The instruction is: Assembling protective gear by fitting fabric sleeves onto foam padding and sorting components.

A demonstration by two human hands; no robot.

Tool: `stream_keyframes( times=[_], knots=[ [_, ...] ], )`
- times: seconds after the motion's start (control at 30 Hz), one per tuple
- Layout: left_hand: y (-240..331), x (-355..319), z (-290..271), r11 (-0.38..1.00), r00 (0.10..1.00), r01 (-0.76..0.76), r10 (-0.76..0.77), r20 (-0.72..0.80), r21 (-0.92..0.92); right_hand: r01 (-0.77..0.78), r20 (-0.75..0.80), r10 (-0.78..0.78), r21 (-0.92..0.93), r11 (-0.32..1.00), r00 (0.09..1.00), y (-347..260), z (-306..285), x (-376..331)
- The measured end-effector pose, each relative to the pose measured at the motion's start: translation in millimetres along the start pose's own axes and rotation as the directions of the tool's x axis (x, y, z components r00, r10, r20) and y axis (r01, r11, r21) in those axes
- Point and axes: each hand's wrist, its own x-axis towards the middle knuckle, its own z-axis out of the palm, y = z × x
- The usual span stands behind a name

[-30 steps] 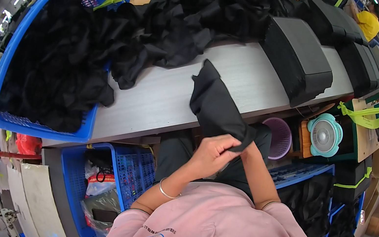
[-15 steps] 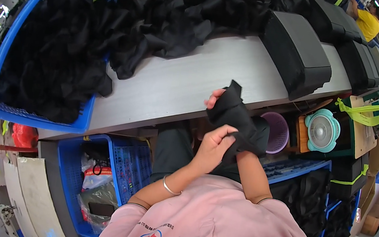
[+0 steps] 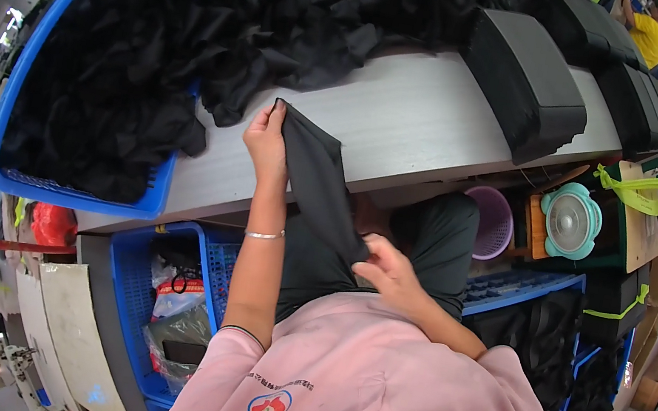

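Note:
A long piece of black cloth [image 3: 318, 174] is stretched slantwise over my lap, in front of the table edge. High up at its far end, my left hand [image 3: 266, 144] pinches a corner between thumb and fingers. At the near end, my right hand [image 3: 393, 271] grips the lower edge, its fingers closed and slightly blurred. Beyond it on the grey table [image 3: 394, 121] lies a big heap of similar black pieces [image 3: 315, 23]. More of them fill the blue basket [image 3: 4, 124] at the left.
Black box-shaped stacks [image 3: 528, 86] stand at the table's right. Under that side are a purple bin [image 3: 488, 222] and a turquoise-rimmed container [image 3: 572, 220]. Blue crates flank my legs; the left crate [image 3: 128, 268] holds plastic bags. A person in yellow [image 3: 650, 39] is at far right.
My left hand has moved up and left, drawing the cloth out long. My right hand has come back toward my body at the cloth's lower end. The bunched cloth is now stretched flat.

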Motion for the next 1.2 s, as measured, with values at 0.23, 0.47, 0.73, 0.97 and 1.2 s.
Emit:
stream_keyframes(
  times=[0.23,0.47,0.73,0.97,1.2],
  knots=[
    [49,-77,38,0.940,0.971,-0.221,0.187,0.148,0.260,0.141,-0.379,-0.422,-0.585,0.799,0.824,-8,-32,24],
    [63,-129,47,0.936,0.908,-0.253,0.142,0.394,0.246,0.109,-0.447,-0.511,-0.666,0.738,0.734,-24,-47,74],
    [27,-115,8,0.731,0.702,0.652,-0.484,0.523,-0.199,-0.083,-0.170,0.237,0.621,0.780,0.956,-25,-42,65],
    [18,-176,12,0.363,0.215,0.932,-0.550,0.807,-0.001,-0.167,-0.034,0.177,0.187,0.968,0.984,61,-20,101],
    [-185,-146,-48,0.082,0.274,0.900,0.658,0.701,-0.429,-0.164,0.025,0.164,-0.002,0.986,0.986,80,39,84]
  ],
)
